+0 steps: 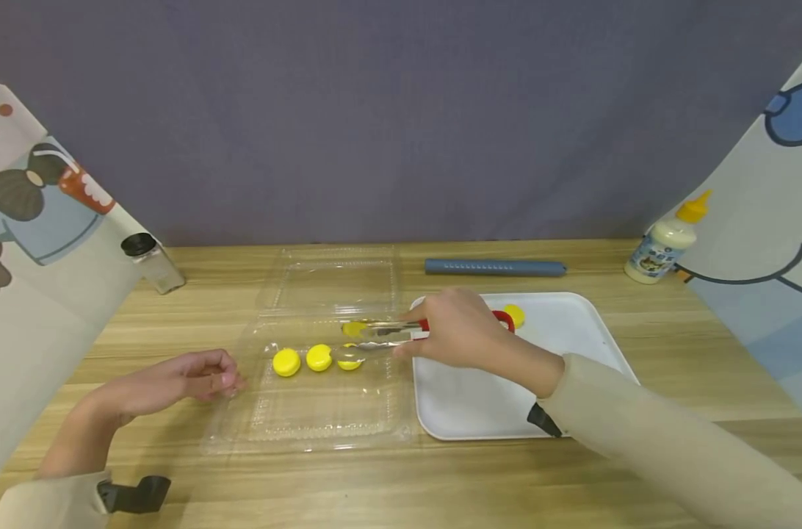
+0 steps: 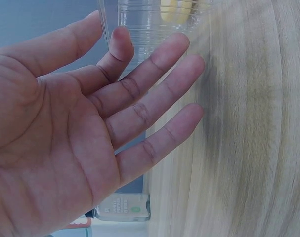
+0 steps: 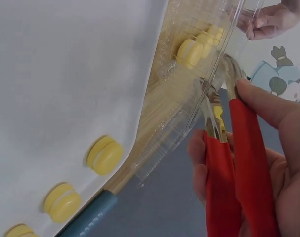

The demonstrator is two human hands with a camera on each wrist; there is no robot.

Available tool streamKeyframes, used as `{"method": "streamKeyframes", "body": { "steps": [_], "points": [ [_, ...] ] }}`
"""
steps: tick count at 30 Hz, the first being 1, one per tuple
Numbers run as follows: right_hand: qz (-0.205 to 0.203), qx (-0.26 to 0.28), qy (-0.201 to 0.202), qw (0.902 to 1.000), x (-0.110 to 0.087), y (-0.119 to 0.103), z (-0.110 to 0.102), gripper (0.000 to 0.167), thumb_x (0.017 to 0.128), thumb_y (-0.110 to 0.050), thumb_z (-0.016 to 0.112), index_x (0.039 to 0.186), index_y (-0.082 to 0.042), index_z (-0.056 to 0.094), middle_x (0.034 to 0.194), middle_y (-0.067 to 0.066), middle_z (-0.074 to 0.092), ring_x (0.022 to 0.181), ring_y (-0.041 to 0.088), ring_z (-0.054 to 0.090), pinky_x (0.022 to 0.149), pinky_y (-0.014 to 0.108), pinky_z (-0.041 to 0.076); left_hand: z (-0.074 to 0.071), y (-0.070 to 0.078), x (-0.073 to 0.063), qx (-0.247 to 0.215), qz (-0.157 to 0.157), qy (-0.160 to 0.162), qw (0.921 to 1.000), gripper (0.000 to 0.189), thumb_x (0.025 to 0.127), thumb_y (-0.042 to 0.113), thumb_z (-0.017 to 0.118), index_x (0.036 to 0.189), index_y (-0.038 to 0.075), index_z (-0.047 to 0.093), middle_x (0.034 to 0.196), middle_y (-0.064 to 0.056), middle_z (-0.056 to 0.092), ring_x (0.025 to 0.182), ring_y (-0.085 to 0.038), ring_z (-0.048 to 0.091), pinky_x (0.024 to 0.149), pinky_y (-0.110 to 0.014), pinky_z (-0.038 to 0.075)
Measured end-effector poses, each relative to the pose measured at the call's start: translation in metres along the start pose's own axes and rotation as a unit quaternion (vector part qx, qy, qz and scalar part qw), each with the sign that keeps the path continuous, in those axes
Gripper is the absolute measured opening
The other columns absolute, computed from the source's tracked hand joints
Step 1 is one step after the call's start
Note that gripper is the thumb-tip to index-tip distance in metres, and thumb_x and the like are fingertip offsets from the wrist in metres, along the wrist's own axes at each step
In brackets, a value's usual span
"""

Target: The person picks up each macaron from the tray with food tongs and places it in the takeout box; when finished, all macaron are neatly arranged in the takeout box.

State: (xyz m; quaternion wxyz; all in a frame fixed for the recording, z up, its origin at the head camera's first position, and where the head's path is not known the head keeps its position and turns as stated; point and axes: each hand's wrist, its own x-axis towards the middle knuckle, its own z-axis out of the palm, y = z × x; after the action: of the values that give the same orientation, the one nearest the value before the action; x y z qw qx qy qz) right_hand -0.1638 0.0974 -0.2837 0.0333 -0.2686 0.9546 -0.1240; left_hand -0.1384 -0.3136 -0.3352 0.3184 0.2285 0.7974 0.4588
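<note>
In the head view my right hand (image 1: 450, 328) grips red-handled metal tongs (image 3: 248, 163) over the right side of a clear plastic clamshell box (image 1: 322, 426). The tong arms stand apart, near the rightmost of three yellow macarons (image 1: 286, 362) lying in a row in the box. Yellow also shows at the upper tong tip; I cannot tell whether it is a reflection. My left hand (image 2: 90, 113) is beside the box's left edge, its fingers loosely extended and holding nothing; contact with the box is unclear. The box lid (image 1: 335, 283) lies folded back.
A white tray (image 1: 493, 411) stands right of the box, with yellow macarons (image 3: 105, 155) along its far side. Behind it lies a blue-grey bar (image 1: 495, 267). A black-capped jar (image 1: 153, 264) stands at back left, a yellow-capped squeeze bottle (image 1: 662, 246) at back right.
</note>
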Motion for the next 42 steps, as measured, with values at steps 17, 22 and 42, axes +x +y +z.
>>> {"method": "streamKeyframes", "body": {
  "steps": [17, 22, 42],
  "points": [
    [0.04, 0.135, 0.011, 0.99, -0.022, 0.041, -0.009, 0.062, 0.082, -0.052, 0.082, 0.13, -0.013, 0.071, 0.054, -0.006, 0.026, 0.053, 0.011, 0.024, 0.053, 0.029, 0.023, -0.001, 0.002, -0.001, 0.001, -0.031, 0.007, 0.9995, 0.019, 0.111, 0.016, 0.04, 0.113, 0.0, 0.05, 0.126, -0.017, 0.058, 0.111, -0.011, 0.06, 0.087, -0.029, 0.052],
    [0.039, 0.135, 0.036, 0.9894, -0.032, 0.055, -0.013, 0.063, 0.083, -0.053, 0.08, 0.13, -0.011, 0.07, 0.052, -0.009, 0.027, 0.051, 0.009, 0.026, 0.051, 0.028, 0.026, -0.001, 0.002, -0.002, -0.001, -0.029, 0.01, 0.9995, 0.024, 0.111, 0.016, 0.039, 0.117, -0.002, 0.052, 0.129, -0.019, 0.06, 0.113, -0.011, 0.062, 0.089, -0.028, 0.053],
    [0.152, 0.132, 0.067, 0.9772, -0.079, 0.124, -0.028, 0.068, 0.087, -0.056, 0.075, 0.135, -0.008, 0.066, 0.056, -0.004, 0.043, 0.056, 0.016, 0.04, 0.049, 0.03, 0.033, -0.004, -0.007, 0.001, -0.015, 0.007, -0.017, 0.9997, 0.02, 0.111, 0.011, 0.037, 0.112, -0.003, 0.052, 0.134, -0.031, 0.057, 0.116, -0.001, 0.06, 0.09, -0.024, 0.051]
  ]
}}
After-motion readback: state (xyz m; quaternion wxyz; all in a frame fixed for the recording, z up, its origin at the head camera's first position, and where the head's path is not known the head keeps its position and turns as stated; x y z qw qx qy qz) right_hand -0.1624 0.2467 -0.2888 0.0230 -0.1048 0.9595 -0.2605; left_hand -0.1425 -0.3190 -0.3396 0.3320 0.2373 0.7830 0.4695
